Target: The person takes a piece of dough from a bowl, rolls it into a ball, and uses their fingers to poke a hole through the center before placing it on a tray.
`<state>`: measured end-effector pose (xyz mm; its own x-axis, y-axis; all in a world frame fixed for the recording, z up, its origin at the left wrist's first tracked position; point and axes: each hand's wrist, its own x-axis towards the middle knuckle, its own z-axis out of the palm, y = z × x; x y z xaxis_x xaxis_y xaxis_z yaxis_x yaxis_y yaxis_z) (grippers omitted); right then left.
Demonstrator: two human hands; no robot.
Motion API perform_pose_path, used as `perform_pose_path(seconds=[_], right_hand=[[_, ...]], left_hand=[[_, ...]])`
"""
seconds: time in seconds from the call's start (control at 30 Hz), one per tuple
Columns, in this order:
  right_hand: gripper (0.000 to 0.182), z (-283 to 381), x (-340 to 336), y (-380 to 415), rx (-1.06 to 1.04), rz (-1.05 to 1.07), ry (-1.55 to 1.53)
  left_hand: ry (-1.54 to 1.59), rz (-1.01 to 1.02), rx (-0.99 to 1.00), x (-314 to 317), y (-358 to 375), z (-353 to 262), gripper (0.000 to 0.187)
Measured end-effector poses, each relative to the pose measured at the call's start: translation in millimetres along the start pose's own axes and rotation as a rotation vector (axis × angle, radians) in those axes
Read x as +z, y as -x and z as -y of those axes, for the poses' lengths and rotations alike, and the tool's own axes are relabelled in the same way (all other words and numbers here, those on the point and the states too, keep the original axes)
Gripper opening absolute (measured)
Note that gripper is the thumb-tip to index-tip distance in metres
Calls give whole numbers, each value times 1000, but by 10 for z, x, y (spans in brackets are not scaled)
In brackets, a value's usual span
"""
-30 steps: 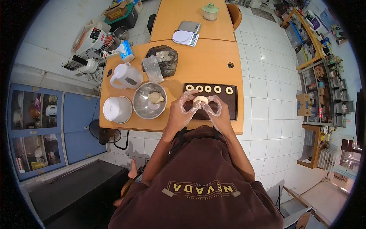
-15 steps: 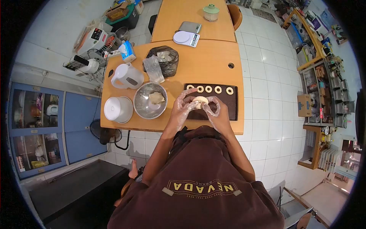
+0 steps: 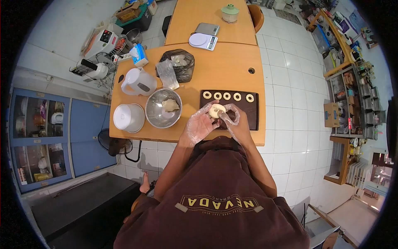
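Between my hands, above the near part of a dark baking tray (image 3: 232, 124), is a pale dough ring (image 3: 216, 110) with a small hole. My left hand (image 3: 200, 125), dusted with flour, has its palm turned up and its fingers under and behind the ring. The thumb and fingers of my right hand (image 3: 235, 121) grip the ring's right side. Several shaped dough rings (image 3: 226, 96) lie in a row along the tray's far edge. To the left, a metal bowl (image 3: 163, 120) holds a lump of dough (image 3: 170, 105).
Left of the bowl stands a white lidded tub (image 3: 123, 118), with a white electric kettle (image 3: 139, 82) behind it. A black plastic bag (image 3: 182, 68) and a clear bag (image 3: 167, 74) lie farther back. Kitchen scales (image 3: 202, 41) sit near the table joint.
My left hand has rolled open so its palm shows, and the dough ring has tilted to show its hole. The left-hand ring on the tray is now uncovered.
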<state>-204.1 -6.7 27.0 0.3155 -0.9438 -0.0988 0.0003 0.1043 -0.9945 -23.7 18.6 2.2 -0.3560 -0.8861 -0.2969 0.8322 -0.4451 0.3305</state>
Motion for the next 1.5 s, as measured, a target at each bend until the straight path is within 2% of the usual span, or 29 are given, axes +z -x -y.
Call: perform_pose_path(seconds=[0.07,0.23,0.37,0.73,0.83,0.97,1.1,1.2,1.3,1.5], right_hand=[[18,-14,12,-1,26,17,-120],[16,22,33,16,-41,-16,-91],[21,-84,-11,17,5,0,-83],[20,8,29,129,-113,-4,416],[25,61,51,132,-93,-3,407],[34,-94,46,96,-271,-11,248],[32,-118,60,111,-7,88,-11],[30,-183,118,87,66,66,-87],[31,-194,191,65,-19,23,-42],[35,-69,365,62,-117,-89,308]], left_hand=[[-50,-3,43,9,14,13,40],[-343,-41,207,85,43,79,35],[-347,-85,222,114,97,105,32],[-343,-230,307,-26,194,403,31],[-338,-256,350,66,219,419,31],[-483,-337,392,17,262,406,28],[-780,-345,416,60,335,264,26],[-864,-306,475,4,332,233,28],[-930,-309,400,47,380,147,32],[-1162,-341,353,139,393,-79,39]])
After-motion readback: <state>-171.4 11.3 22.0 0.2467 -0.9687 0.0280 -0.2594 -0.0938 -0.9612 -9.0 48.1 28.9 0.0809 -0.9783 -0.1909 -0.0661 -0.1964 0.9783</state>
